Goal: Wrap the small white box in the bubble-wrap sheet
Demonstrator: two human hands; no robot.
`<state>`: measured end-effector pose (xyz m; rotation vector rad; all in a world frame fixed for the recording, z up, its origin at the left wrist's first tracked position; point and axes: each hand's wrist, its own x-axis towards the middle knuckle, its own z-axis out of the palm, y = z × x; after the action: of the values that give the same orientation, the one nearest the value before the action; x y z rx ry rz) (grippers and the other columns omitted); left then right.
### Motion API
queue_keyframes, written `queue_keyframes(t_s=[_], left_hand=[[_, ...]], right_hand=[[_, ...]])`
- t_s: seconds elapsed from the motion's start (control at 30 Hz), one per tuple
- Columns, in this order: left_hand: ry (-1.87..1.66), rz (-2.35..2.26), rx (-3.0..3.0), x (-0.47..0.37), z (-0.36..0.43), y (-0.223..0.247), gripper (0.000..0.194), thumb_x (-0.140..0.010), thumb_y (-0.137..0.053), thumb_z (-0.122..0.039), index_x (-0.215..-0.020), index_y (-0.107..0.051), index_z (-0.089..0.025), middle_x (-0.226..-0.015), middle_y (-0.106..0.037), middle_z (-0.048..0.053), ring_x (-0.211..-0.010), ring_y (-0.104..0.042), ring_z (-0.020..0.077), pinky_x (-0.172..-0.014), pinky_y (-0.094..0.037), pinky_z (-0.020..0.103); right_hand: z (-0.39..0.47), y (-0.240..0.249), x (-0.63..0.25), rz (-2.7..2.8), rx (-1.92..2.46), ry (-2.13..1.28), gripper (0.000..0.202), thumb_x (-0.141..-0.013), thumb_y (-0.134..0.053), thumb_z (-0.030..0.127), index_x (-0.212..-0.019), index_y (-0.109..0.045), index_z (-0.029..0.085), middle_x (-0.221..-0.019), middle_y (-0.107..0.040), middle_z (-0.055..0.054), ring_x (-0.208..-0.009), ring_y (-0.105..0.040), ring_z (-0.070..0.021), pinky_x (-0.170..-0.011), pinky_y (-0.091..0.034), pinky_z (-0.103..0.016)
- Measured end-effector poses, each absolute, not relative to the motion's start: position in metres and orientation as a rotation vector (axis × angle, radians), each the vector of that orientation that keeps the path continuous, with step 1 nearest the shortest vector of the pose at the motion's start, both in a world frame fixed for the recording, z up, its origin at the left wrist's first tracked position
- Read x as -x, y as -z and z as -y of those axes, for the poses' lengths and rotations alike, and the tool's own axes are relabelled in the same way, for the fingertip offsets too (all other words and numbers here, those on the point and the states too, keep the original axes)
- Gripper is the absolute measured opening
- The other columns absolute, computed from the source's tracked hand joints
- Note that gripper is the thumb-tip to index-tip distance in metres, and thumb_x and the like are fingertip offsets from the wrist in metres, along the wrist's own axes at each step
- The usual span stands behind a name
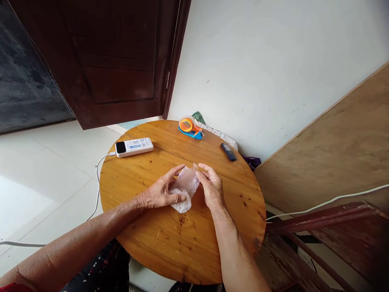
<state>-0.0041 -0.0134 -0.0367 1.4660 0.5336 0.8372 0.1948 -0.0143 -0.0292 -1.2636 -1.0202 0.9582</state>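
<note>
Over the middle of the round wooden table (158, 227) is a folded piece of bubble wrap (188, 180), pale and see-through. My left hand (161, 190) grips its near, rolled end, with the thumb lying across the top and the fingers behind. At the upper right corner, my right hand (211, 184) pinches a small strip of clear tape (195, 165) against the wrap between thumb and fingers. How far the tape is stuck down I cannot tell.
Farther back stands an orange and blue tape dispenser (191, 127). A white device (134, 147) with a cable lies at the left, and a dark, blurred object (228, 151) at the right. A wall (267, 69) rises behind; a wooden chair (322, 231) is at the right.
</note>
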Motion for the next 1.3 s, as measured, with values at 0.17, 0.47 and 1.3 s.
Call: queue_keyframes(t_s=[0.17, 0.47, 1.3], left_hand=[[-0.791, -0.559, -1.303, 0.006, 0.009, 0.032, 0.068, -0.08, -0.067, -0.06, -0.133, -0.056, -0.02, -0.107, -0.066, 0.009, -0.089, -0.062, 0.0228, -0.076, -0.048, 0.032], [-0.856, -0.633, -1.082, 0.004, 0.0, 0.042, 0.067, -0.076, -0.075, -0.052, -0.13, -0.063, -0.014, -0.136, -0.061, 0.016, -0.128, -0.052, 0.0386, -0.106, -0.039, 0.048], [-1.184, -1.058, -1.822, 0.009, -0.005, 0.028, 0.05, -0.076, -0.071, -0.053, -0.11, -0.068, -0.016, -0.095, -0.059, 0.006, -0.083, -0.056, 0.0192, -0.081, -0.047, 0.034]], right_hand=[[0.008, 0.033, -0.198, 1.037, 1.295, -0.88, 0.049, -0.069, -0.076, 0.043, -0.109, -0.063, 0.019, -0.073, -0.069, 0.0, -0.066, -0.06, -0.0167, -0.066, -0.049, -0.031], [0.026, 0.016, -0.194, 1.375, 1.435, -0.752, 0.039, -0.084, -0.058, 0.059, -0.071, -0.056, 0.022, -0.053, -0.054, 0.004, -0.045, -0.05, -0.0124, -0.047, -0.039, -0.026], [0.016, 0.026, -0.196, 0.832, 1.063, -1.253, 0.035, -0.066, -0.081, 0.052, -0.079, -0.066, 0.023, -0.083, -0.073, 0.0, -0.08, -0.067, -0.0201, -0.078, -0.052, -0.034]])
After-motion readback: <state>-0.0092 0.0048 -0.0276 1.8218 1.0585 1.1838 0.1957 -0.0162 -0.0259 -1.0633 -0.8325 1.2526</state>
